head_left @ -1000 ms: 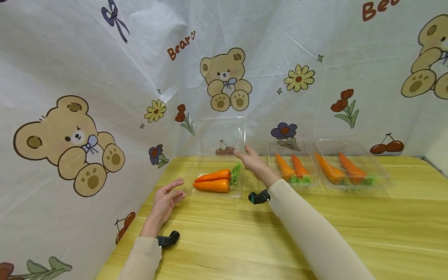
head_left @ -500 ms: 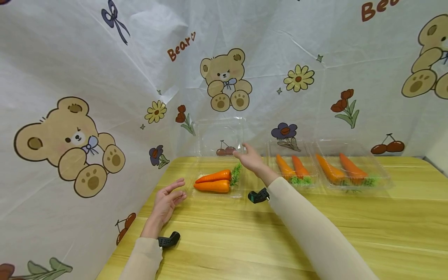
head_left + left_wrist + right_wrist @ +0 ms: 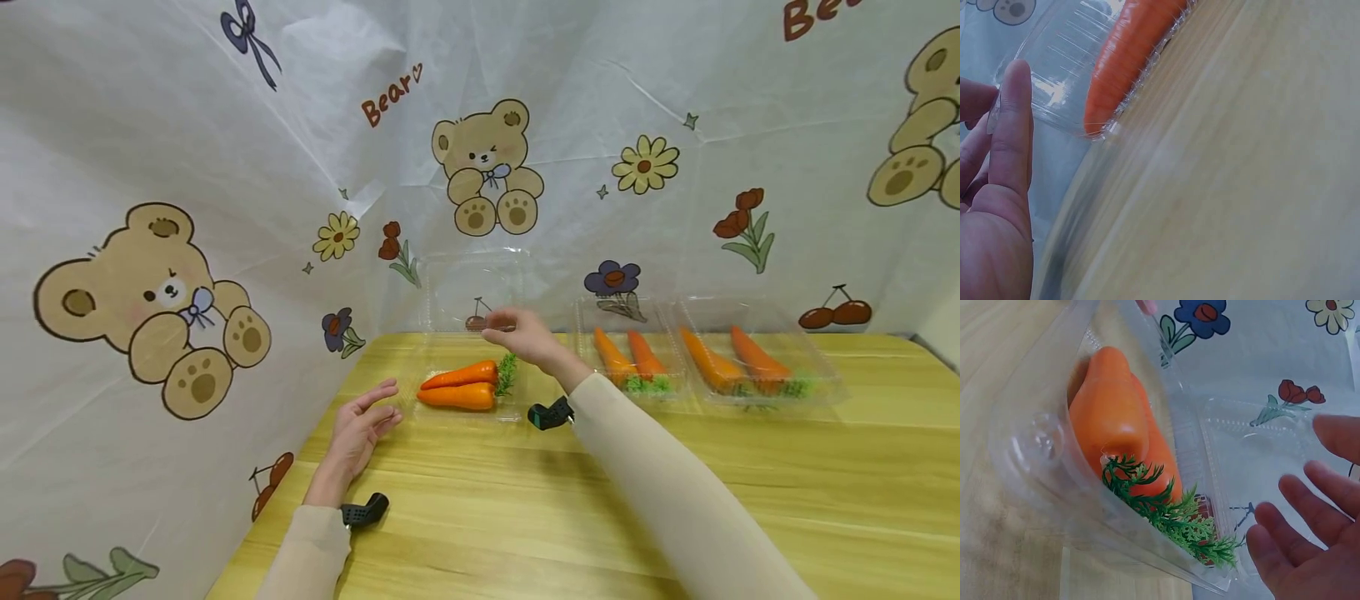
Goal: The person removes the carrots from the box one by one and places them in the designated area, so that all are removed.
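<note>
on the yellow wood-grain desk [image 3: 465,508], your left hand [image 3: 358,429] is half open at the left edge of a clear rectangular plastic box [image 3: 1035,431]; whether it pinches, you can't tell. inside lie two glossy orange carrots [image 3: 459,396] with frilly green tops. your right hand [image 3: 525,337], loosely spread, holds nothing before the upright clear lid [image 3: 476,287]. closing looks like the step: steady the box, fold the lid forward. the white printed sheet [image 3: 570,75] behind reads "bear" [image 3: 392,94]; no brand is legible.

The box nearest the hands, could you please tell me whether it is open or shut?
The box is open: its lid stands raised behind the two carrots, leaving them uncovered.
</note>
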A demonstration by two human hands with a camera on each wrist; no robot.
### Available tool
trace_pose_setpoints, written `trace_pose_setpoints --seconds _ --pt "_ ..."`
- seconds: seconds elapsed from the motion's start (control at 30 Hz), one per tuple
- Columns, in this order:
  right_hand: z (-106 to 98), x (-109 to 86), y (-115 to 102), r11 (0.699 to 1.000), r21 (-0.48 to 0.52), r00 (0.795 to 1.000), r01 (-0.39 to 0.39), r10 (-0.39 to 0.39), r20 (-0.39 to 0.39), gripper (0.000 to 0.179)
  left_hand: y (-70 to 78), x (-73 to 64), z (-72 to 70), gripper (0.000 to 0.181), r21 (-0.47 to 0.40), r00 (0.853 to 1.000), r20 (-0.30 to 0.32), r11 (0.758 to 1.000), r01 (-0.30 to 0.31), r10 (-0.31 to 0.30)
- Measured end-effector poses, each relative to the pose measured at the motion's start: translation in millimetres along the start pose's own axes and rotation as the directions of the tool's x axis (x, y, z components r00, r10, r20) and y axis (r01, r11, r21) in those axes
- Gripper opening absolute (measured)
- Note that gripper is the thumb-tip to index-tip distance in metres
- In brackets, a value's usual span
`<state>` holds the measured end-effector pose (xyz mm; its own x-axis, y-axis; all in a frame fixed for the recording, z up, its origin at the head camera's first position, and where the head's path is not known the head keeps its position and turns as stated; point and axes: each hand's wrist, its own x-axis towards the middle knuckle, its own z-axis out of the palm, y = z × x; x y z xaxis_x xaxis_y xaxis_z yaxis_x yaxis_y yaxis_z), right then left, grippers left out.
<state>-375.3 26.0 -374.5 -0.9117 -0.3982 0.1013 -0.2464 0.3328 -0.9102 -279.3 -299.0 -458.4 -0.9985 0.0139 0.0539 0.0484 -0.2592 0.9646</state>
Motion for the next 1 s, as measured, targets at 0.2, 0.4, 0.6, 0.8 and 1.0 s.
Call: trace_pose_setpoints --seconds 0.2,0.4,0.6,0.8,1.0 --pt "-1 4.0 -2 0.994 -0.096 0.996 0.050 -0.043 0.075 0.042 -1.4 3.0 2.8 0.051 0.011 1.000 0.017 1.000 -0.002 0.002" --pt "2 11.0 -8 0.989 -0.134 0.987 0.069 -0.048 0.150 0.038 1.0 4.0 3.4 0.049 0.006 1.000 0.022 1.000 0.004 -0.004" --pt "13 19.2 -7 0.991 -0.113 0.978 0.072 -0.048 0.204 0.038 4.0 0.9 -0.8 0.047 0.016 1.000 -0.015 1.000 -0.010 0.010" --pt "23 19.3 11 0.986 -0.159 0.979 0.045 -0.012 0.204 0.037 0.9 -0.8 -0.5 0.049 0.024 1.000 0.001 1.000 0.006 -0.006" --pt "30 19.2 16 0.968 -0.246 0.982 0.041 0.006 0.187 0.039 -0.9 -0.8 0.1 0.049 0.027 1.000 -0.006 1.000 -0.004 0.004"
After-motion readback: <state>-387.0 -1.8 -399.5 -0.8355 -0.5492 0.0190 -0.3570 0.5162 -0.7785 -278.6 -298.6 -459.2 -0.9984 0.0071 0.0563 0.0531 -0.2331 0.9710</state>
